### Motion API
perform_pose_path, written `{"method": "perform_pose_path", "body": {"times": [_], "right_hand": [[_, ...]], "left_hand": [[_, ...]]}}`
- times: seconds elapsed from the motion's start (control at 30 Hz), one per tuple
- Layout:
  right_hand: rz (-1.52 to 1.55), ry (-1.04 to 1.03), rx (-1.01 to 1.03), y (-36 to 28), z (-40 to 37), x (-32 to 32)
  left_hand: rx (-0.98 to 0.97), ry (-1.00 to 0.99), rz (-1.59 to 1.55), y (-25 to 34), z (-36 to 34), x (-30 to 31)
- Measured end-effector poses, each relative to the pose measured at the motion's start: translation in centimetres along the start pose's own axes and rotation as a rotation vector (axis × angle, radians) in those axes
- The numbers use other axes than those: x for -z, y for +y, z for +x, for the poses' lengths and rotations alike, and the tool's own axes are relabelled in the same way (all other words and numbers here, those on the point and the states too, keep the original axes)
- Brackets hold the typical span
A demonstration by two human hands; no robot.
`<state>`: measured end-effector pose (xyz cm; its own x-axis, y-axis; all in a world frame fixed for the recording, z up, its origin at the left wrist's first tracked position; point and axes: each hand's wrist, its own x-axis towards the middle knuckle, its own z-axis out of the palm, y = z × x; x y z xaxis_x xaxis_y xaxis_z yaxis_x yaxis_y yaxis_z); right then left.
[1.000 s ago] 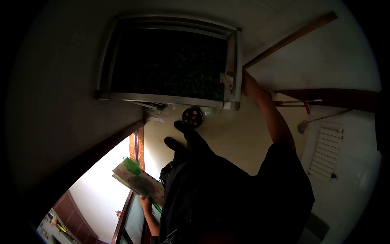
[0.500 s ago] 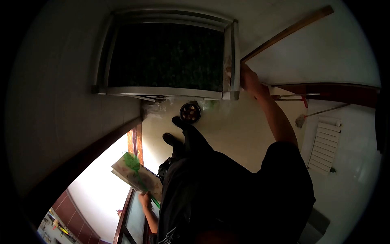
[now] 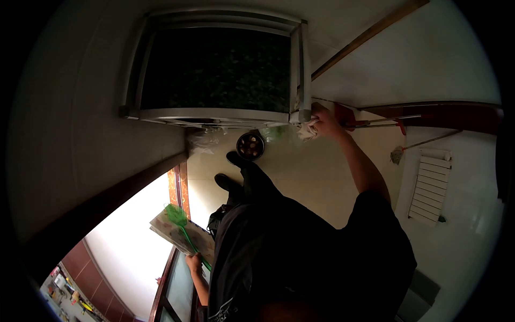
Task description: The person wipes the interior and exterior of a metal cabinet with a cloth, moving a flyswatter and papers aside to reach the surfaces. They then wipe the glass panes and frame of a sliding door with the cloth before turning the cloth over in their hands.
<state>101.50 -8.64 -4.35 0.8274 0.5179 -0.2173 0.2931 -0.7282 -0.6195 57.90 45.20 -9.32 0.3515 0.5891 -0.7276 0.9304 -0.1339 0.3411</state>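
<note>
Right hand (image 3: 323, 122), bunched cloth (image 3: 307, 132), upright window frame (image 3: 300, 64)

The R arm is stretched fwd from the shoulder, elbow almost straight and forearm bare, w/ the right hand (image 3: 323, 121) set against the lower corner of the window frame (image 3: 300, 64). Its fingers are curled tight round a bunched pale cloth (image 3: 307, 132), which is pressed just under that corner. The L arm is held low and bent, well apart from the window frame on the far side of the torso, w/ only the bare forearm and the left hand (image 3: 193, 263) seen, that hand being closed round the handle of a green swatter (image 3: 176, 216).
</note>
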Motion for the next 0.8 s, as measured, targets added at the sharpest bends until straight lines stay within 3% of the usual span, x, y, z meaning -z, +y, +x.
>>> {"method": "perform_pose_path", "body": {"times": [0.03, 0.1, 0.13, 0.2, 0.23, 0.3, 0.33, 0.4, 0.47, 0.57, 0.7, 0.8], "right_hand": [[-0.002, 0.004, 0.003, -0.5, -0.7, 0.0], [0.885, 0.412, -0.679, -1.9, -2.7, 0.3], [0.885, 0.414, -0.672, -2.3, -3.2, 0.9], [1.003, 0.883, -0.514, -2.9, -3.9, 2.7], [1.004, 0.886, -0.511, -5.0, -4.1, 4.2], [1.033, 1.023, -0.252, -10.0, -3.0, 6.7], [1.032, 1.024, -0.248, -10.3, -2.7, 6.3], [0.688, 0.857, -0.187, -10.8, -2.5, 4.8], [-0.147, 0.849, -0.047, -11.3, -0.9, 1.8], [-0.314, 0.738, -0.118, -12.7, 0.3, -0.5], [-0.373, 0.725, -0.177, -14.8, 1.2, -0.8], [-0.58, 0.676, -0.229, -13.7, 1.7, -0.9]], "left_hand": [[0.02, 0.009, -0.041, 0.0, 0.2, 0.0], [-0.034, 0.015, -0.076, -0.4, 0.4, 0.1], [-0.08, 0.018, -0.105, -0.5, 0.3, 0.3], [-0.09, 0.035, -0.092, -2.2, 1.4, 0.3], [-0.1, 0.025, -0.068, -2.9, 1.9, 0.4], [-0.106, 0.014, -0.041, -3.0, 2.6, 0.5], [-0.104, 0.014, -0.029, -3.0, 2.8, 0.3], [-0.101, 0.014, -0.019, -3.3, 2.9, 0.1], [-0.144, 0.055, -0.088, -3.2, 2.7, -0.2], [-0.082, 0.018, -0.096, -0.5, 0.4, 0.2], [-0.008, 0.021, -0.075, -2.8, 2.3, -0.1], [-0.067, 0.018, -0.027, -3.0, 2.1, 0.1]]}}
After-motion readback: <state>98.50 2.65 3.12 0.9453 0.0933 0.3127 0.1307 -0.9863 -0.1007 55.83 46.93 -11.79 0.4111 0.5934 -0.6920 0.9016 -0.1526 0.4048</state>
